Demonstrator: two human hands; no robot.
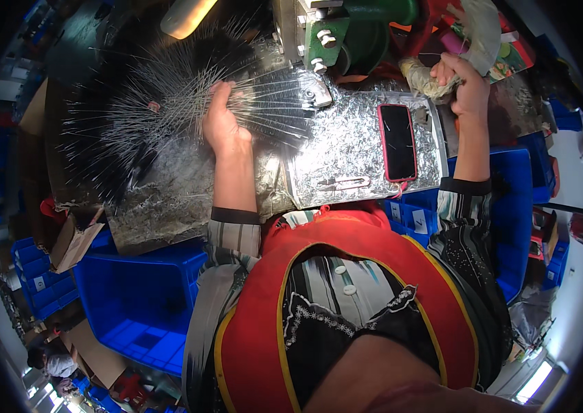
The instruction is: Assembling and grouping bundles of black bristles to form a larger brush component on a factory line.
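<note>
My left hand point(221, 122) rests on a fanned pile of thin metal rods point(167, 103) spread over the foil-covered bench point(346, 144), fingers closed around several of them. My right hand point(465, 84) is raised at the far right and grips a handle wrapped in dirty cloth point(424, 77) beside the green press machine point(346, 31). The rods reach toward a small metal fixture point(315, 93) at the foot of the machine.
A phone in a red case point(397, 141) lies on the bench between my arms, with a metal clip point(346, 183) near the front edge. Blue plastic crates point(136, 296) stand below at left and right point(512, 206). A cardboard box point(75, 237) sits at left.
</note>
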